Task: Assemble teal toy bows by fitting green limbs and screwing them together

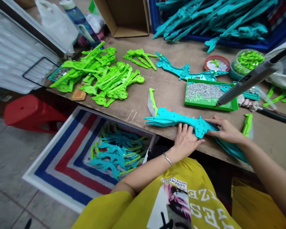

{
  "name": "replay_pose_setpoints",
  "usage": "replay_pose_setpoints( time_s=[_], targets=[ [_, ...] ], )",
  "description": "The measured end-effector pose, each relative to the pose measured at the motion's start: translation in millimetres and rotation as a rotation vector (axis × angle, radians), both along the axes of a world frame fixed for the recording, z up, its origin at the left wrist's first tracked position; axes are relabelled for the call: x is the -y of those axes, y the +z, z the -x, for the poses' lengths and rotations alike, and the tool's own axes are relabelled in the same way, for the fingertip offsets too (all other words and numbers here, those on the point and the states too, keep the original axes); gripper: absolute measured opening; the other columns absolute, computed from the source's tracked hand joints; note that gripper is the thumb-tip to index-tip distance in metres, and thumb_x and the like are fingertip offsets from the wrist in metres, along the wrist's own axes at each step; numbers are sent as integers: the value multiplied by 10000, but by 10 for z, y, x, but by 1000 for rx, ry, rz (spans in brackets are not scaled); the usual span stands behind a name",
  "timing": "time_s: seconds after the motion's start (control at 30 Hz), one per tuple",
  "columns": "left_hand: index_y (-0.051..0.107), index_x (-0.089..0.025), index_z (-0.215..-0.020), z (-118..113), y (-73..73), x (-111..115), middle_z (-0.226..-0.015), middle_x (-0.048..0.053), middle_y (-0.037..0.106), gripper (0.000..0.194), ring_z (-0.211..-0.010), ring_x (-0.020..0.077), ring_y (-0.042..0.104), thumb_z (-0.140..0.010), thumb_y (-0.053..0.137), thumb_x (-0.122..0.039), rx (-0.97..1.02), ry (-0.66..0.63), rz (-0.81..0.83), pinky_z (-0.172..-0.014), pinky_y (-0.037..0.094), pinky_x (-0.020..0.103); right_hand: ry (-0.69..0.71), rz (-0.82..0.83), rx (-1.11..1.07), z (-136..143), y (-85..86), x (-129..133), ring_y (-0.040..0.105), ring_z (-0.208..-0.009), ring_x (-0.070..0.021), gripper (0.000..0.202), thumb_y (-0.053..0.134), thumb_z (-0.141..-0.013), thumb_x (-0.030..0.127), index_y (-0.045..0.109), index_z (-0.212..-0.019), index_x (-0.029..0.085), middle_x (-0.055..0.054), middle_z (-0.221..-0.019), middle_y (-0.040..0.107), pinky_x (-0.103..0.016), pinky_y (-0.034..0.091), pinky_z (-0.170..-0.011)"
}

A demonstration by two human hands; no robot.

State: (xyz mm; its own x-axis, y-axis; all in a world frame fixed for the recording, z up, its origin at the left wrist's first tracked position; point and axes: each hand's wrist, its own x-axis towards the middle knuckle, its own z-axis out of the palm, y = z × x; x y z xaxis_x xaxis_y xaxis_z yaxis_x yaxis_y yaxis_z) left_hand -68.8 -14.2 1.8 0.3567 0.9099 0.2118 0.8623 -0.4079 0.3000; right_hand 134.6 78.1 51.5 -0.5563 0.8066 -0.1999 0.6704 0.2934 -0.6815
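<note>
At the bench's front edge lies a long turquoise plastic toy part, a molded body with a round lobe at its left. My left hand grips its near side, fingers bent over the edge. My right hand pinches its right end, thumb and fingers closed around it. Beneath my right forearm another turquoise piece overhangs the bench edge, partly hidden. A green-handled piece with a grey blade touches the part's left end, and a similar green piece is right of my right hand.
A grey power screwdriver hangs over a green tray of screws. Behind is an open turquoise half shell. Lime green parts are heaped left. A blue crate holds turquoise parts; a striped box stands below, near a red stool.
</note>
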Motion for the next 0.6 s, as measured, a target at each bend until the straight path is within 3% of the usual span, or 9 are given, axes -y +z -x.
replay_pose_setpoints(
  time_s=[0.13, 0.33, 0.5, 0.6],
  targets=[
    [680, -260, -1261, 13, -7, 2, -1402, 153, 502, 469, -1331, 354, 428, -986, 439, -554, 8, -15, -36, -1157, 301, 598, 5, -8, -6, -14, -23, 3, 608, -938, -273, 618, 681, -795, 534, 660, -1332, 228, -79, -1019, 658, -425, 478, -886],
    [638, -229, -1306, 81, -11, -3, -1345, 167, 537, 476, -1310, 333, 464, -990, 447, -528, 20, -78, -6, -1168, 294, 598, 6, -35, -4, -4, -17, 25, 597, -884, -259, 642, 673, -810, 545, 641, -1361, 218, -73, -944, 634, -410, 476, -831],
    [635, -188, -1282, 141, 6, -21, -1426, 192, 477, 464, -1343, 330, 454, -991, 459, -504, 27, -137, -1, -1165, 324, 549, 4, -44, -17, 18, -5, 32, 602, -884, -264, 634, 682, -797, 547, 666, -1329, 201, -84, -958, 640, -418, 480, -836],
    [633, -183, -1280, 149, 17, -29, -1351, 188, 529, 460, -1317, 329, 478, -998, 445, -494, 14, -139, -8, -1136, 366, 533, 11, -46, -23, 19, -3, 33, 609, -904, -269, 615, 680, -807, 532, 671, -1321, 195, -93, -985, 646, -425, 479, -857]
  ],
)
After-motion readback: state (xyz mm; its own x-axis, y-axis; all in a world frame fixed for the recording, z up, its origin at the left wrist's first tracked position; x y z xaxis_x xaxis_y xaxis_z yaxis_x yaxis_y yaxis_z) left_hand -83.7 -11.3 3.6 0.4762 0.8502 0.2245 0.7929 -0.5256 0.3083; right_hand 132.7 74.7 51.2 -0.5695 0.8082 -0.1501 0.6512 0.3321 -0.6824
